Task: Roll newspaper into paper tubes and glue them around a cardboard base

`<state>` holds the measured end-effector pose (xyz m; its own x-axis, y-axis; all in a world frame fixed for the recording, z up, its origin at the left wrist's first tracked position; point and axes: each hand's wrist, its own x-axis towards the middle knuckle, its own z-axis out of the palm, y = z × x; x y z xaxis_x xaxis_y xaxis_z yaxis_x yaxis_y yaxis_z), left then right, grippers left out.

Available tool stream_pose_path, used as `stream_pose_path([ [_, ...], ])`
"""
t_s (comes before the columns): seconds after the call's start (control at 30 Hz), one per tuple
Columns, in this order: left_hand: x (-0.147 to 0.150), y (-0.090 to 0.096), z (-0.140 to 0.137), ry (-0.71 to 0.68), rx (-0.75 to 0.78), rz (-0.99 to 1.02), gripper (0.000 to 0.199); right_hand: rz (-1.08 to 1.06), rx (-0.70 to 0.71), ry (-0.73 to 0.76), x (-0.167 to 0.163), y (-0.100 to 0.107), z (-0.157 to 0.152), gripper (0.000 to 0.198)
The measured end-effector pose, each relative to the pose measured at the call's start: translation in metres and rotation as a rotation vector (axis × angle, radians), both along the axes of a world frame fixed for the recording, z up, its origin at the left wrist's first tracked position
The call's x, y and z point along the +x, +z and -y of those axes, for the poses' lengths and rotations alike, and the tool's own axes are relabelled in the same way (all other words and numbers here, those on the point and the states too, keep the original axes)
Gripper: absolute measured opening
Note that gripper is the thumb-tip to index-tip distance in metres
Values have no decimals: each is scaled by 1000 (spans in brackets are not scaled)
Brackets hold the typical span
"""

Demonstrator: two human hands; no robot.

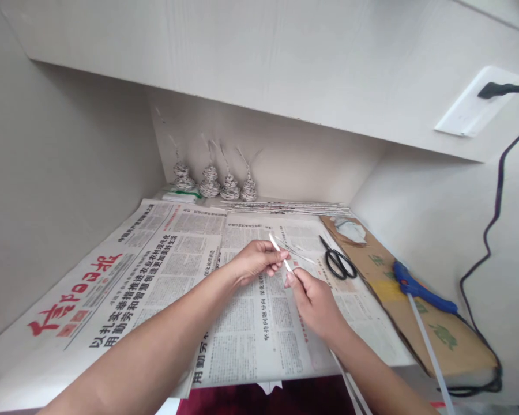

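Observation:
My left hand pinches a thin white paper strip over the middle of the newspaper. Just to the right and a little lower, my right hand grips the same strip between thumb and fingers. The strip's upper end sticks up past the left fingertips. Behind my fingers, a few thin pale strands stretch toward the right. Under my right forearm, long pale strips hang past the table edge; whether they join the held strip is hidden. Black-handled scissors lie closed to the right of my hands.
Newspaper sheets cover the table. Several woven paper gourd shapes stand at the back, beside thin paper rods. At right, a blue glue gun with a glue stick rests on cardboard; a black cord runs along the wall. An overhanging panel is above.

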<state>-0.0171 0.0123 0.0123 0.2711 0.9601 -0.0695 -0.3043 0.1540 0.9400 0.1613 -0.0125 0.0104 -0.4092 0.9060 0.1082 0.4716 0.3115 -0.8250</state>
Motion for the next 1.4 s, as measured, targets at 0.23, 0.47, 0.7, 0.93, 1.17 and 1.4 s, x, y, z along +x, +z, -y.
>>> stream_pose_path([
  [0.23, -2, 2, 0, -53, 21, 35, 30, -441, -750, 286, 3, 1, -3, 35],
  [0.47, 0, -2, -2, -7, 27, -37, 30, 163, 205, 6, 0, 2, -2, 25],
  [0.7, -2, 4, 2, -62, -16, 83, 31, -435, -736, 285, 1, 5, -3, 33],
  [0.93, -1, 4, 1, -12, -2, 17, 32, -290, -438, 138, -1, 2, -6, 33],
  [1.17, 1, 4, 1, 40, -8, 11, 31, -100, -146, 95, -1, 5, -7, 32],
  [1.4, -2, 5, 0, -10, -56, 77, 31, -508, -768, 305, 0, 2, -11, 32],
])
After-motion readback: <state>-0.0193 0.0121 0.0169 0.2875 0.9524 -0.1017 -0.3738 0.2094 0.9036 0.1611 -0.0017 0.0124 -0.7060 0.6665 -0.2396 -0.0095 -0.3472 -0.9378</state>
